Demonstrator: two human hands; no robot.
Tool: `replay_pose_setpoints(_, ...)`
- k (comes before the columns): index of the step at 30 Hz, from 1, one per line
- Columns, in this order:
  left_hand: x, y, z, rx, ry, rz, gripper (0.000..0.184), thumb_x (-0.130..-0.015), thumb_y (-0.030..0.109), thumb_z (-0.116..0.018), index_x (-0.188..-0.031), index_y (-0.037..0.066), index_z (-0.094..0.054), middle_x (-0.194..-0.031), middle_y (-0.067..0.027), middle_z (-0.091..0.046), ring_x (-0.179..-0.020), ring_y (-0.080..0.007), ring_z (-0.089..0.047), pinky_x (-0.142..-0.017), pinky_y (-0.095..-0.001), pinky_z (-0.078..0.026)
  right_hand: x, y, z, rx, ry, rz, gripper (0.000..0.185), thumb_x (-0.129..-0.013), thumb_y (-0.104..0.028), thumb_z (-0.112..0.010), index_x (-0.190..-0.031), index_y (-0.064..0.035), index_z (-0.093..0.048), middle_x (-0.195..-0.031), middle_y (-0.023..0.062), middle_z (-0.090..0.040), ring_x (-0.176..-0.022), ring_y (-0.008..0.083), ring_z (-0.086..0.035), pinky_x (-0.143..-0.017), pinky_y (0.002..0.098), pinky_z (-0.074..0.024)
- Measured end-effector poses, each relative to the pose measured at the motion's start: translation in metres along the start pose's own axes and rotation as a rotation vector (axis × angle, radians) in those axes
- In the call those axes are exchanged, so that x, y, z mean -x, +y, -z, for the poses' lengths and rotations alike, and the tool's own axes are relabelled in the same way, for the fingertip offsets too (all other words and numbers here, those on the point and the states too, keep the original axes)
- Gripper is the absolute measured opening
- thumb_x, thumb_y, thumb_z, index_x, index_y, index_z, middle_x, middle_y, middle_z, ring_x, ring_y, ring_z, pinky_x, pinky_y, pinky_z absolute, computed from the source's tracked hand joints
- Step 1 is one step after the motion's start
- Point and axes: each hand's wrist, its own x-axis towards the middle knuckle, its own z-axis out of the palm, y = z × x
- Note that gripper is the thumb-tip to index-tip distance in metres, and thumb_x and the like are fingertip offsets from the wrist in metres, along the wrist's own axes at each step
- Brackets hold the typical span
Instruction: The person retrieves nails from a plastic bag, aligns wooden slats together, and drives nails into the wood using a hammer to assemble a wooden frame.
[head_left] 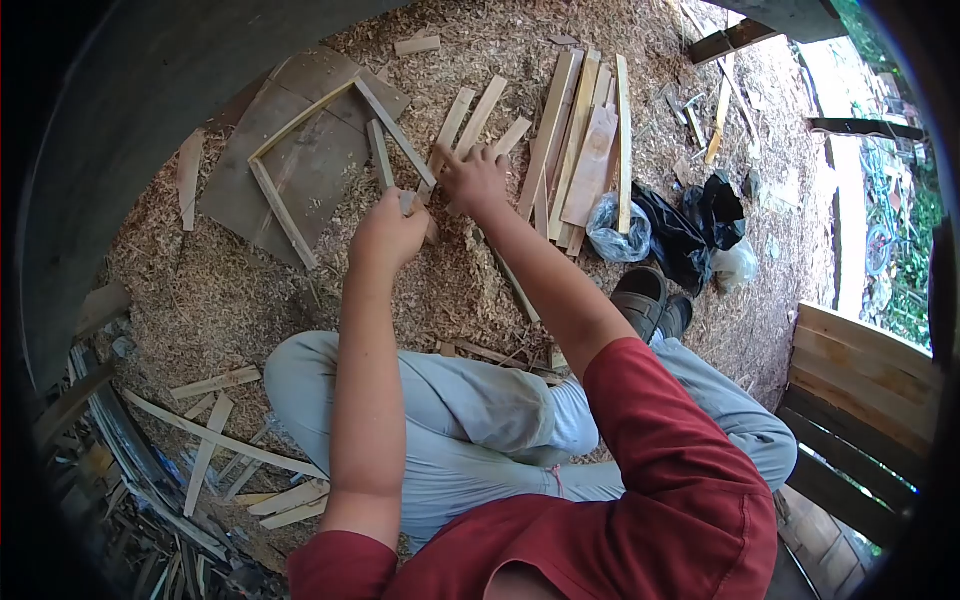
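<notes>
My left hand (387,232) is closed round the lower end of a short wood strip (379,153), which points away from me. Just to its right, my right hand (474,180) reaches over the near ends of several short strips (484,115); its fingers are partly spread, and whether they grip a strip is unclear. An angular frame of thin strips (278,207) lies on a grey board (330,150), with one side (395,132) running down to between my hands.
Longer planks (590,160) lie right of my hands, beside clear and black plastic bags (672,235). Wood shavings cover the ground. Scrap strips (208,455) lie at lower left, and a slatted wooden panel (860,380) stands at right. My crossed legs are in front.
</notes>
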Motion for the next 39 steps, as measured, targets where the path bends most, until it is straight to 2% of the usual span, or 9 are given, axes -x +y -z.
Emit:
replay_pose_setpoints(4, 0.002, 0.002, 0.002, 0.015, -0.008, -0.012, 0.072, -0.094, 0.032, -0.065, -0.158, 0.003, -0.052, -0.124, -0.0254, -0.074, -0.113, -0.0402, -0.074, -0.101, -0.0466, -0.055, -0.015, -0.009, 0.001, -0.108, -0.037, -0.103, 0.065, -0.098, -0.06, -0.069, -0.158, -0.0426, -0.05, -0.131, 0.0159, -0.067, -0.127, 0.0347, -0.056, -0.108, 0.0537, -0.0344)
replay_pose_setpoints(10, 0.0, 0.008, 0.001, 0.024, -0.041, -0.016, 0.064, -0.094, 0.032, -0.065, -0.151, 0.004, -0.058, -0.122, -0.0257, -0.075, -0.112, -0.0408, -0.074, -0.098, -0.0471, -0.055, -0.02, -0.01, 0.009, -0.003, 0.044, -0.024, 0.047, -0.102, -0.054, -0.065, -0.143, -0.032, -0.064, -0.118, 0.0147, -0.073, -0.122, 0.0349, -0.062, -0.107, 0.054, -0.0358)
replay_pose_setpoints(16, 0.0, 0.007, -0.002, 0.043, -0.044, -0.017, 0.056, -0.095, 0.032, -0.065, -0.144, 0.005, -0.061, -0.116, -0.0228, -0.076, -0.107, -0.0389, -0.074, -0.094, -0.0465, -0.056, -0.009, 0.032, -0.027, -0.76, 0.188, -0.289, 0.037, -0.099, -0.031, -0.077, -0.13, -0.0159, -0.065, -0.11, 0.0146, -0.077, -0.101, 0.0343, -0.073, -0.104, 0.053, -0.0453)
replay_pose_setpoints(18, 0.002, 0.01, -0.002, 0.031, -0.057, -0.019, 0.056, -0.095, 0.032, -0.065, -0.144, 0.005, -0.061, -0.115, -0.022, -0.076, -0.105, -0.0382, -0.074, -0.093, -0.0462, -0.056, -0.005, 0.054, -0.045, -1.085, 0.378, -0.307, 0.043, -0.099, -0.023, -0.079, -0.135, -0.011, -0.057, -0.115, 0.0178, -0.078, -0.109, 0.0369, -0.074, -0.097, 0.053, -0.0539)
replay_pose_setpoints(19, 0.003, 0.013, 0.0, 0.019, -0.093, 0.001, 0.057, -0.097, 0.035, -0.063, -0.147, 0.008, -0.059, -0.125, -0.0224, -0.075, -0.114, -0.0408, -0.073, -0.099, -0.0486, -0.056, 0.005, 0.061, -0.026, -1.296, 0.206, -0.381, 0.055, -0.102, -0.023, -0.078, -0.145, -0.0066, -0.048, -0.126, 0.025, -0.074, -0.12, 0.038, -0.073, -0.094, 0.0496, -0.0588)
replay_pose_setpoints(26, 0.001, 0.019, -0.004, -0.024, -0.173, -0.003, 0.061, -0.099, 0.038, -0.062, -0.154, 0.012, -0.054, -0.138, -0.0233, -0.072, -0.124, -0.0436, -0.07, -0.106, -0.0513, -0.055, 0.041, 0.096, -0.013, -0.99, 0.344, -0.431, 0.062, -0.113, -0.037, -0.06, -0.16, -0.0025, -0.039, -0.143, 0.0373, -0.063, -0.14, 0.0451, -0.06, -0.116, 0.0481, -0.0461)
replay_pose_setpoints(30, 0.004, 0.023, -0.006, -0.002, -0.155, -0.034, 0.061, -0.099, 0.037, -0.062, -0.153, 0.012, -0.056, -0.137, -0.0235, -0.072, -0.125, -0.0436, -0.07, -0.107, -0.051, -0.054, 0.052, 0.116, -0.018, -1.259, 0.135, -0.535, 0.041, -0.111, -0.022, -0.054, -0.146, -0.0013, -0.049, -0.115, 0.0253, -0.071, -0.096, 0.0334, -0.074, -0.085, 0.0435, -0.0593)
replay_pose_setpoints(33, 0.001, 0.019, -0.011, 0.107, -0.119, -0.075, 0.06, -0.098, 0.036, -0.063, -0.153, 0.012, -0.057, -0.137, -0.0238, -0.072, -0.125, -0.043, -0.07, -0.107, -0.0503, -0.054, 0.068, 0.099, -0.001, -1.473, 0.161, -0.609, 0.031, -0.106, -0.012, -0.054, -0.135, -0.0007, -0.051, -0.101, 0.0175, -0.069, -0.078, 0.0255, -0.068, -0.069, 0.04, -0.0559)
replay_pose_setpoints(39, -0.004, 0.015, -0.015, 0.041, -0.128, -0.05, 0.061, -0.098, 0.036, -0.063, -0.154, 0.013, -0.056, -0.138, -0.0231, -0.072, -0.126, -0.0419, -0.07, -0.108, -0.0498, -0.054, 0.069, 0.089, -0.042, -1.187, 0.258, -0.447, 0.042, -0.1, -0.002, -0.055, -0.142, -0.0046, -0.047, -0.105, 0.0108, -0.066, -0.084, 0.0155, -0.061, -0.072, 0.0325, -0.0505)
